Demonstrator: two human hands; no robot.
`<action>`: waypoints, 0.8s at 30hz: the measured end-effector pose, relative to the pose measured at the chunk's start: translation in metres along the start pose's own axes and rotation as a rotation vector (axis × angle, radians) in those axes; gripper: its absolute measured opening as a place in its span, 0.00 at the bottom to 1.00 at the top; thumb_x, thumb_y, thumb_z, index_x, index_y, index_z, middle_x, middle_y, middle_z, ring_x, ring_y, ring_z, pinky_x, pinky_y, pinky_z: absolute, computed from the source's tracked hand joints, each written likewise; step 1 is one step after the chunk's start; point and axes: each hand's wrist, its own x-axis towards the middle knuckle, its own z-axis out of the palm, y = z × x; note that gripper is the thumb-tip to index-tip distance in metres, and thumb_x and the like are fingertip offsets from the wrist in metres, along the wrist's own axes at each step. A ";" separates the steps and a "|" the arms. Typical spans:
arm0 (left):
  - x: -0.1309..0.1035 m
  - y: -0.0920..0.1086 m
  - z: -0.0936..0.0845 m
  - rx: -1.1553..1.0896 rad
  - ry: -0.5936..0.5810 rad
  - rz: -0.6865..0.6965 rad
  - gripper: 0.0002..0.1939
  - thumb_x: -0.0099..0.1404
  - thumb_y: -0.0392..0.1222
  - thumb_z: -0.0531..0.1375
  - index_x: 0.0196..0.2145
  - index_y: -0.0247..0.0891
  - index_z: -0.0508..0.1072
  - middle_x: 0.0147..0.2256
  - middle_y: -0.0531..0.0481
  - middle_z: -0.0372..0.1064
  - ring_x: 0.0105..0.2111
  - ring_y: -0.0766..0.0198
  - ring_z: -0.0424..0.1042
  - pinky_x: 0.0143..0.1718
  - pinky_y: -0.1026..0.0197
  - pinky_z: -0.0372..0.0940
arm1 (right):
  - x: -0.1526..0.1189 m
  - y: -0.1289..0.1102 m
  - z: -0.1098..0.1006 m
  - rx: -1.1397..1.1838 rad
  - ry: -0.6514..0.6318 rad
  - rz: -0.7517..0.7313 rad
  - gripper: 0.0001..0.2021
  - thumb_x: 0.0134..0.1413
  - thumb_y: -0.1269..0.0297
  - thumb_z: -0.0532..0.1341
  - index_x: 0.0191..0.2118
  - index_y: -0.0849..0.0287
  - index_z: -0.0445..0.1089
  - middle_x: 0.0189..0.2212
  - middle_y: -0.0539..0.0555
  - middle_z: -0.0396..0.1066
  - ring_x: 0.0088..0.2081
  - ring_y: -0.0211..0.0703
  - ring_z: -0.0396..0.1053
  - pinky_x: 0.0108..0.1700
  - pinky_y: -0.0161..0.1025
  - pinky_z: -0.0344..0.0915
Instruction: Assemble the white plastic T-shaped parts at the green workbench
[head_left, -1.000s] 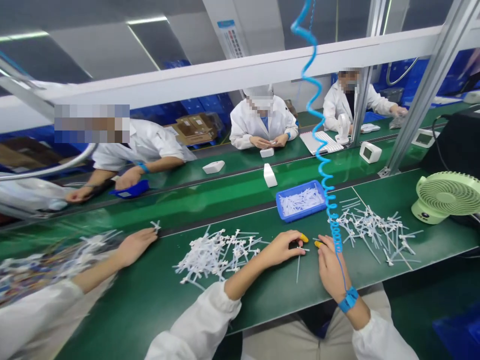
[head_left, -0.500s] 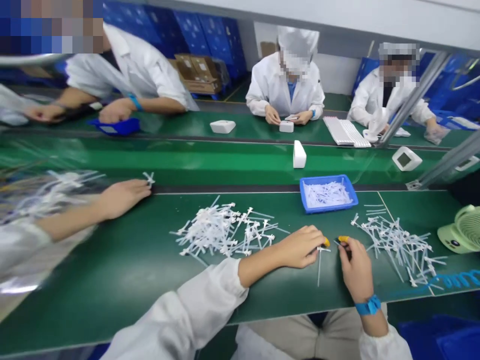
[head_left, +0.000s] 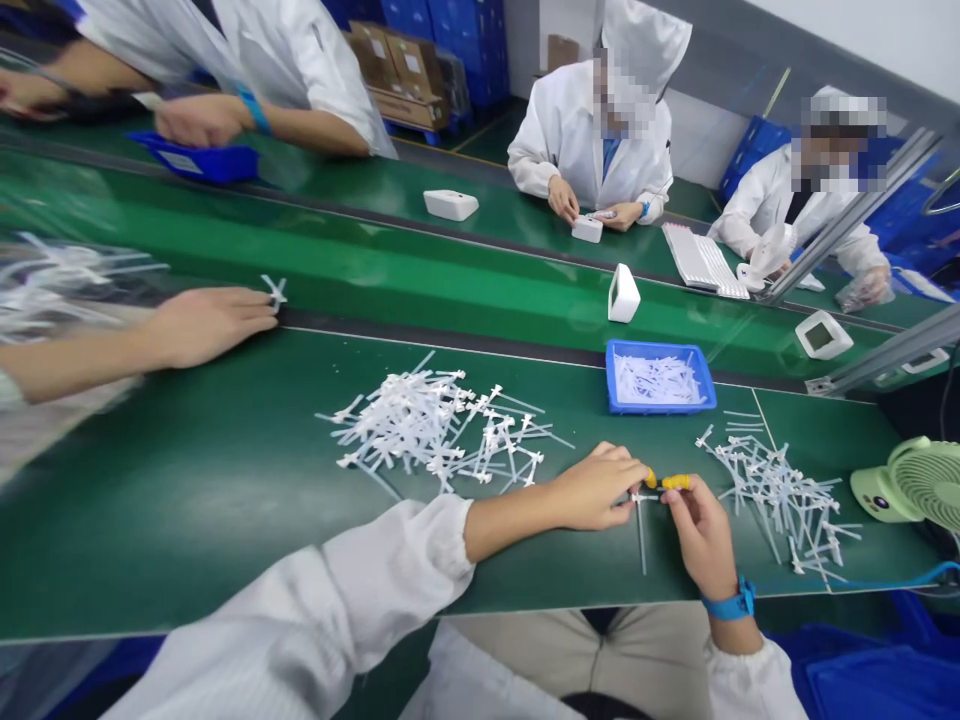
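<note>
blue tray point(head_left: 660, 408) beyond the fingers point(head_left: 676, 482); fan point(head_left: 916, 482) rightward

Left hand point(head_left: 602, 490), right hand point(head_left: 703, 535) pinching, fingertips point(head_left: 676, 482) nearly meeting (left forearm point(head_left: 514, 522) slanting inward).

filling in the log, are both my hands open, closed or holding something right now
Left hand: closed, holding a white T-shaped tube piece.
Right hand: curled beside that piece; whether it grips anything cannot be told.
</note>
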 end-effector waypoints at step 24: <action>0.001 -0.007 -0.002 -0.129 0.013 -0.016 0.15 0.67 0.37 0.65 0.49 0.43 0.68 0.44 0.50 0.78 0.47 0.52 0.75 0.56 0.52 0.58 | 0.001 0.000 -0.001 0.057 -0.107 0.064 0.12 0.74 0.52 0.63 0.46 0.54 0.79 0.40 0.57 0.82 0.39 0.51 0.79 0.43 0.44 0.74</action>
